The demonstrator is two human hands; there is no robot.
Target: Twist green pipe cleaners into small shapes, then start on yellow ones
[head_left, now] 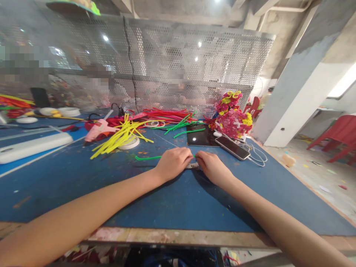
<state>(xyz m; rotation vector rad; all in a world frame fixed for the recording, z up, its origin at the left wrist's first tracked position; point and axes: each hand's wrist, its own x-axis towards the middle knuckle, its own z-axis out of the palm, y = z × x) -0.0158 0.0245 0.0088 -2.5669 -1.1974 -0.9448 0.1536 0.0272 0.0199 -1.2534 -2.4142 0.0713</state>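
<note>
A green pipe cleaner (148, 158) runs leftward out of my left hand (172, 161), its far end slightly curled. The fingers of that hand are closed round it. Close by on the right, my right hand (214, 167) is pinched at a short green bit that shows between the two hands. Under both hands, flat on the blue mat, lies a narrow greyish strip (191, 165), perhaps a ruler; my fingers hide most of it. Beyond the hands are loose green pipe cleaners (180, 125) and a heap of yellow pipe cleaners (118, 138).
A pink glue gun (100, 129) and a tape roll (130, 143) stand behind left. A phone (233, 147) with a white cable, a black tablet-like slab (201, 135) and a pink flower bundle (233, 120) are at right. A perforated metal screen (178, 59) closes the back.
</note>
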